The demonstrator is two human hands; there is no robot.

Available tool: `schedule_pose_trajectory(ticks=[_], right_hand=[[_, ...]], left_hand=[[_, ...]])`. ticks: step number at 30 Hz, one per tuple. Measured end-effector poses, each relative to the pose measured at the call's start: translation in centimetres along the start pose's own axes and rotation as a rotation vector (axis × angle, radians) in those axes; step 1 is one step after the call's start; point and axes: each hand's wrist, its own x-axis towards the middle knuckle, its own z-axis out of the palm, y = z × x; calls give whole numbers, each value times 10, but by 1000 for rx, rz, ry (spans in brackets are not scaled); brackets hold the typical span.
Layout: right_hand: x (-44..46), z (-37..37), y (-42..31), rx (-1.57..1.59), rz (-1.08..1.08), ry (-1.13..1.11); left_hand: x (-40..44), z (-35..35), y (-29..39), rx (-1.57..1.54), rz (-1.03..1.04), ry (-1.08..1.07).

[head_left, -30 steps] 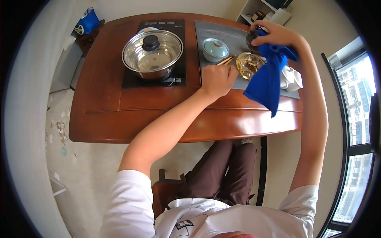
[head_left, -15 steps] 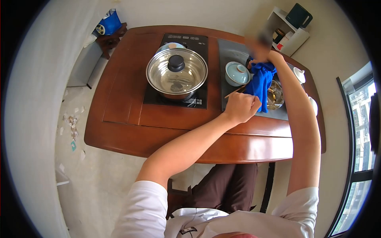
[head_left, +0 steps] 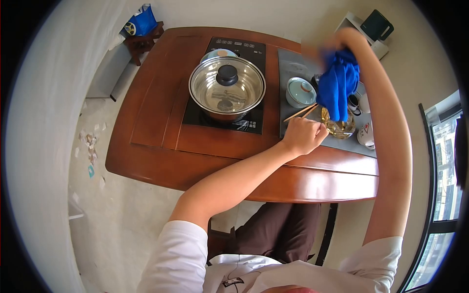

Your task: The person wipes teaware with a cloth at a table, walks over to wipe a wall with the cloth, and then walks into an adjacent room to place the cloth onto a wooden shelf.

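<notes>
My right hand is raised over the far part of the dark tray at the right of the table, gripping a blue cloth that hangs down in folds. Just below the cloth is a glass teapot with amber colouring. My left hand is closed in a fist against the teapot's near left side; what lies inside the fist is hidden. Thin wooden sticks lie just beyond that fist. A pale blue lidded bowl stands on the tray to the left of the cloth.
A steel pot with a glass lid sits on a black induction cooktop at mid-table. Behind the pot is a light-coloured bowl. On the tray's right are a white mug and a dark-rimmed cup, beside my right forearm.
My right hand has lifted the blue cloth up and to the right, off the teapot, uncovering more of the tray. My left fist stays at the teapot's side. The view has shifted slightly.
</notes>
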Motion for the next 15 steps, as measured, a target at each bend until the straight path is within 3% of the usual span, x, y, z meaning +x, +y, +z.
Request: schedule_pose_trajectory(ticks=[2, 4, 8, 13, 15], right_hand=[[-14, -36, -25, 132, -42, -78], [30, -67, -43, 594, 88, -326], [162, -109, -122, 461, -153, -499], [199, -116, -188, 359, -233, -205], [202, -109, -195, 324, -244, -93]], left_hand=[[1, -2, 0, 0, -18, -3], [2, -1, 1, -9, -32, 3], [2, -3, 3, -23, -50, -22], [-2, 3, -7, -55, 28, 34], [-5, 12, -9, -440, -125, 62]])
